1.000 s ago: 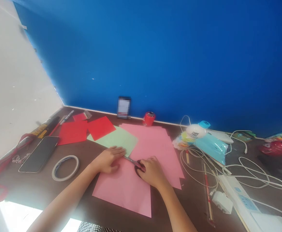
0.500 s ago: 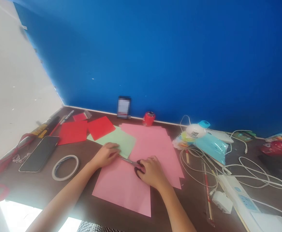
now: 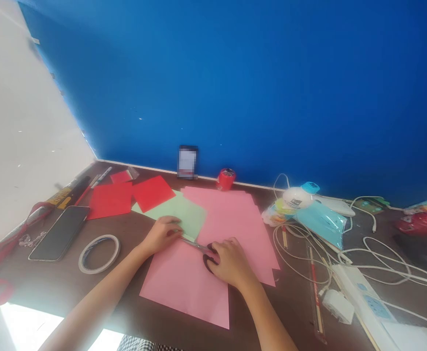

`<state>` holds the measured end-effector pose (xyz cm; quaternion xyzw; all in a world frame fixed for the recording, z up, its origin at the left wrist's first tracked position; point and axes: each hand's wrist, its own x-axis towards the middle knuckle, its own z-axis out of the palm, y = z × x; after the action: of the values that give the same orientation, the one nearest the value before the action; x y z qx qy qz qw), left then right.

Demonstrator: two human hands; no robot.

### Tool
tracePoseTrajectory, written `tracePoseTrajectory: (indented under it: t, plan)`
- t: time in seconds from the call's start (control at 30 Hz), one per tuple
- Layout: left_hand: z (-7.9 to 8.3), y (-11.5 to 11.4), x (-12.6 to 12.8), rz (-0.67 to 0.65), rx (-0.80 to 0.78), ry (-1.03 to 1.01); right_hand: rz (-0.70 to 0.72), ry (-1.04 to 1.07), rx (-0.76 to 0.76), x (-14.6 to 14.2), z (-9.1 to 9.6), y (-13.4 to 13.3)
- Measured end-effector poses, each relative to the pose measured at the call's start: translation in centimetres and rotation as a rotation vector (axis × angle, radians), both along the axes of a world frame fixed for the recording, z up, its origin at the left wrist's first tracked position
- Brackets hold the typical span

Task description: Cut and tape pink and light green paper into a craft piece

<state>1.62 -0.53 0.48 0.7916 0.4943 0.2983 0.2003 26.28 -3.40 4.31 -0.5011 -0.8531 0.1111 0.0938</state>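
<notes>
My right hand (image 3: 230, 263) is closed round the dark handles of a pair of scissors (image 3: 197, 246), whose blades point left across a pink paper sheet (image 3: 186, 282). My left hand (image 3: 162, 234) lies on that sheet's upper left part, fingers curled down, next to the blade tips. A pale green sheet (image 3: 180, 213) lies just beyond the left hand. More pink sheets (image 3: 235, 219) spread behind the right hand.
On the dark table (image 3: 67, 282): a tape roll (image 3: 99, 253), a black phone (image 3: 59, 232), red paper squares (image 3: 129, 196), pens at the left. A red cup (image 3: 226, 179) stands by the blue wall. Cables (image 3: 345, 248), a power strip (image 3: 363, 302) and teal packet (image 3: 321, 222) crowd the right.
My left hand drew back slightly to the left along the sheet and curled its fingers. The scissors and my right hand shifted a little left.
</notes>
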Motion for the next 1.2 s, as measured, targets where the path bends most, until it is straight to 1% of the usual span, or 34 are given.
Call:
tracePoseTrajectory:
  t: [0.2, 0.33, 0.67, 0.77, 0.97, 1.2]
  plan:
    - [0.29, 0.04, -0.03, -0.008, -0.033, -0.021, -0.006, -0.010, 0.010, -0.10, 0.00, -0.03]
    - [0.49, -0.03, -0.06, 0.016, -0.065, -0.069, -0.001, -0.022, 0.010, -0.18, -0.02, -0.01]
    - [0.40, -0.01, -0.18, 0.021, -0.138, -0.094, -0.024, -0.035, 0.011, -0.25, 0.07, -0.21]
    - [0.36, -0.01, -0.28, -0.003, -0.144, -0.111, -0.020, -0.051, 0.007, -0.15, 0.05, -0.24]
    - [0.36, 0.06, -0.20, 0.010, -0.121, -0.080, 0.023, -0.054, 0.017, -0.04, 0.04, -0.15]
    - [0.08, 0.09, -0.20, 0.007, -0.104, -0.067, 0.027, -0.025, -0.008, -0.03, 0.02, -0.21]
